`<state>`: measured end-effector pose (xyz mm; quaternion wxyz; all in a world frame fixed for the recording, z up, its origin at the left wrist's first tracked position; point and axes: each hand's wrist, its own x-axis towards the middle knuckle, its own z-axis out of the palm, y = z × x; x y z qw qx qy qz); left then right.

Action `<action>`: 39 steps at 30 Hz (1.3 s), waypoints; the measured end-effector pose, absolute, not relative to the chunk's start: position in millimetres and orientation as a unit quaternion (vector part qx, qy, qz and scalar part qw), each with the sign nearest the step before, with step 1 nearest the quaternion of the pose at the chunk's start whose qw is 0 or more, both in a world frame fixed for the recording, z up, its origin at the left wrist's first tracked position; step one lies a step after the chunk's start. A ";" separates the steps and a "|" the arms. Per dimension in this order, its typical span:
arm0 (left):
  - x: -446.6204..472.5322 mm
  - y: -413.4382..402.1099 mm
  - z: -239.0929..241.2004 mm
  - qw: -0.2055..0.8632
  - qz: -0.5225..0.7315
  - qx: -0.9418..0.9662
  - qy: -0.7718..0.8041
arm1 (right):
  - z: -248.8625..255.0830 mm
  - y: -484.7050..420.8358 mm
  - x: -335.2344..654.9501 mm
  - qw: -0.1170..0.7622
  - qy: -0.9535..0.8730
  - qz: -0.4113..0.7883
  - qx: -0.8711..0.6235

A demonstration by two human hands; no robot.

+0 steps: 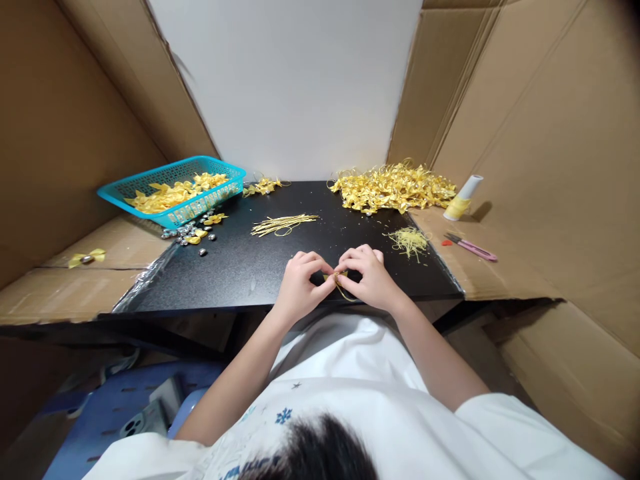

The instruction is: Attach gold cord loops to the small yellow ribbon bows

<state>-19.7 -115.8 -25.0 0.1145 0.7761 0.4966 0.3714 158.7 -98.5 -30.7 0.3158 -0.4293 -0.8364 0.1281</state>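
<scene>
At the table's front edge, my left hand (301, 283) and my right hand (370, 278) meet fingertip to fingertip. Both pinch a small yellow ribbon bow (342, 274), mostly covered by the fingers. A loop of thin gold cord (345, 293) hangs from it below my right fingers. Beyond my hands lies a bundle of gold cords (283, 225). A heap of finished-looking yellow bows with cord loops (395, 189) sits at the back right. To the right of my hands is a small pile of yellow cord scraps (409, 241).
At left stands a turquoise basket (173, 217) of yellow bows, with silver bells (186, 231) beside it. A few bows with cords (267, 186) lie at the back. On the right cardboard are a ribbon-wrapped tube (464, 198) and pink-handled snips (473, 248). Cardboard walls flank the table.
</scene>
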 end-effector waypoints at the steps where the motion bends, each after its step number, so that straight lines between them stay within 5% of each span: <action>1: -19.8 -115.9 -24.8 0.114 0.370 0.777 0.497 | -30.6 -98.3 158.8 0.314 -0.837 0.129 -0.430; 39: -24.9 -126.3 -23.6 0.038 0.348 0.802 0.485 | -26.7 -99.8 159.1 0.366 -0.817 0.125 -0.428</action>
